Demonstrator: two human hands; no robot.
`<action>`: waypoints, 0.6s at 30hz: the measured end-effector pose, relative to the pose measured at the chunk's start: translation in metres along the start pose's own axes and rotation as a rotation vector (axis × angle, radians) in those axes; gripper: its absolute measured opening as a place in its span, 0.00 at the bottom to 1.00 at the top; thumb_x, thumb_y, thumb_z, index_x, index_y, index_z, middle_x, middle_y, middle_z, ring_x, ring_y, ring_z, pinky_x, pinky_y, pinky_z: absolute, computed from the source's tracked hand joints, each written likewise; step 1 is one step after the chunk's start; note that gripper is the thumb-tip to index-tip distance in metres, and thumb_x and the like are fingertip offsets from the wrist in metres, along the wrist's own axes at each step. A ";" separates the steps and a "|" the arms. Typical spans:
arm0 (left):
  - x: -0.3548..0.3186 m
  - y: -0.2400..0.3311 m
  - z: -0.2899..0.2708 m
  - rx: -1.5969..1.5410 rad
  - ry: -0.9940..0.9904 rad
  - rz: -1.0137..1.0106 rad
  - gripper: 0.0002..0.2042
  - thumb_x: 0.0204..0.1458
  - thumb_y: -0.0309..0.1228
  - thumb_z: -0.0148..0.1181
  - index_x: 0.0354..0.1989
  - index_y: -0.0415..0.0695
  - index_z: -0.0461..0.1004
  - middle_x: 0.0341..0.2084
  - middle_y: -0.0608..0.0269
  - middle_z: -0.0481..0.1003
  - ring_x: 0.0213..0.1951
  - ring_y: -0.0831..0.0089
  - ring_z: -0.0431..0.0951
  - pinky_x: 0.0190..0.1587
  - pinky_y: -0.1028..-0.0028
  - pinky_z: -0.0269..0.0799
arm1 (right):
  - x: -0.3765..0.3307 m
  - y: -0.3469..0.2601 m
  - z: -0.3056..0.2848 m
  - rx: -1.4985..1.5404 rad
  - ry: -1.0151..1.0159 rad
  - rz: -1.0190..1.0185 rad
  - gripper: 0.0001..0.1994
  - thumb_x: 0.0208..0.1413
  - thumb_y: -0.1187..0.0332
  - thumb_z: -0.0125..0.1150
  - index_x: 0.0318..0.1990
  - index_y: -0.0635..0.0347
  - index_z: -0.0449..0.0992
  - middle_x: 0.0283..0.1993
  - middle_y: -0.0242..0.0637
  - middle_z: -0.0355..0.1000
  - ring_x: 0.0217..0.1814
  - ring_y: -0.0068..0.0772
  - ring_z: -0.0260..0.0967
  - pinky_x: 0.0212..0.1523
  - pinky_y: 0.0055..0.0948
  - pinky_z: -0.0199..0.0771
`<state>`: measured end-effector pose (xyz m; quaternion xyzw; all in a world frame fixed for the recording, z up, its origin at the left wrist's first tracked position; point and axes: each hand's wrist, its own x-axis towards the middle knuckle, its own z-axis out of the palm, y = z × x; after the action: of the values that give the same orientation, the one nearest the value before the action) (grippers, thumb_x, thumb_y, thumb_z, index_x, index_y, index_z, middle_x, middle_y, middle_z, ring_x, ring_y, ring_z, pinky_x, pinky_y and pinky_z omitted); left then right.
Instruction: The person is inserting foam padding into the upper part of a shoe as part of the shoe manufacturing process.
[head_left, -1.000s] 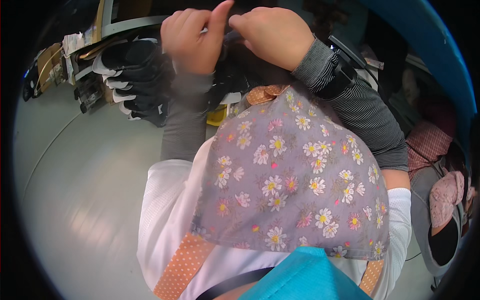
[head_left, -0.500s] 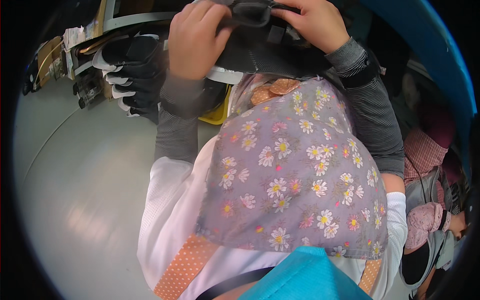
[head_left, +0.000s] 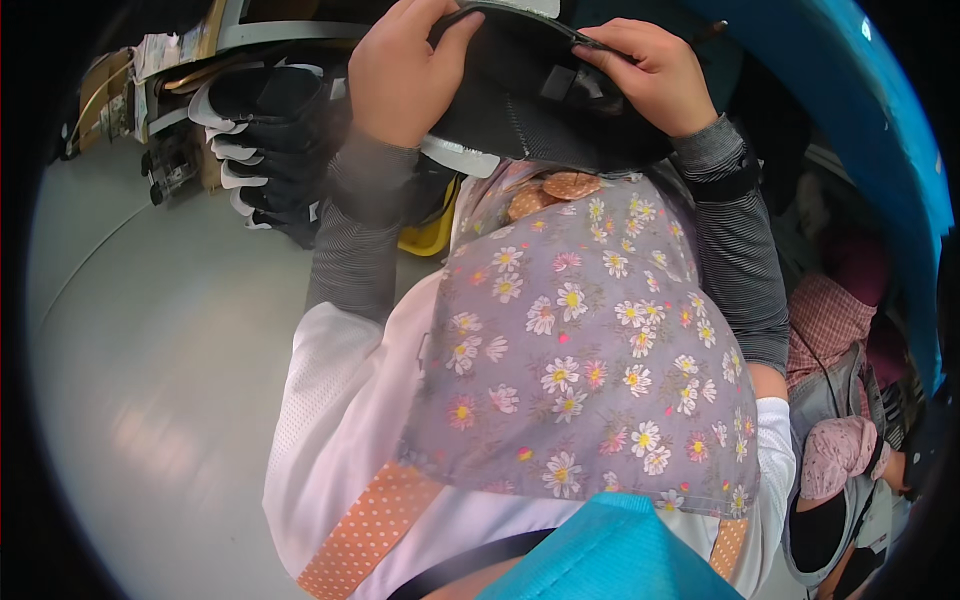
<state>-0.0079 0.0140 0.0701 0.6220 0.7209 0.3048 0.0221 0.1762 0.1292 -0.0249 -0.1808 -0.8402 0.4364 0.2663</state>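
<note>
My left hand [head_left: 405, 80] and my right hand [head_left: 655, 75] hold a black fabric piece [head_left: 495, 90] that looks like a shoe upper. Its raised edge is pinched between thumb and fingers on each side, and the dark inner face shows. A seam runs down its middle, and a small dark label-like patch [head_left: 557, 82] sits near my right hand. Pale whitish strips border it at the top and lower left. The piece hangs just beyond my flowered apron [head_left: 580, 330]. Part of my left fingers is cut off by the top of the view.
A stack of similar black pieces [head_left: 270, 150] with white edges stands left of my left forearm. Beneath it shows a yellow bin [head_left: 430, 230]. A blue curved panel [head_left: 880, 110] rises at the right. Another person's pink sleeve [head_left: 840, 455] is at the lower right.
The black piece has turned and spread, so more of its inner face shows. My right hand has shifted slightly right and down; both hands keep hold of the edge.
</note>
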 end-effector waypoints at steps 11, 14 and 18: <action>-0.003 -0.006 -0.002 -0.124 -0.085 -0.117 0.07 0.45 0.24 0.61 0.30 0.35 0.70 0.25 0.53 0.72 0.26 0.64 0.73 0.30 0.73 0.68 | 0.026 -0.044 -0.002 -0.023 0.074 0.070 0.11 0.49 0.65 0.63 0.25 0.64 0.76 0.23 0.47 0.70 0.24 0.49 0.68 0.25 0.35 0.67; -0.007 -0.008 0.001 -0.159 -0.097 -0.101 0.08 0.44 0.23 0.63 0.27 0.35 0.68 0.26 0.54 0.74 0.26 0.65 0.73 0.30 0.74 0.67 | 0.024 -0.045 -0.001 -0.050 0.024 0.282 0.13 0.51 0.62 0.62 0.24 0.63 0.76 0.21 0.47 0.69 0.24 0.49 0.68 0.25 0.36 0.65; -0.006 -0.014 0.001 -0.210 -0.076 -0.174 0.11 0.43 0.24 0.64 0.23 0.35 0.66 0.28 0.54 0.75 0.25 0.69 0.72 0.28 0.75 0.67 | 0.031 -0.049 0.004 -0.089 0.083 0.172 0.15 0.52 0.59 0.60 0.22 0.62 0.75 0.20 0.46 0.69 0.24 0.49 0.68 0.24 0.37 0.65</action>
<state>-0.0182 0.0081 0.0611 0.5626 0.7348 0.3518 0.1406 0.1454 0.1157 0.0232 -0.2817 -0.8283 0.4122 0.2541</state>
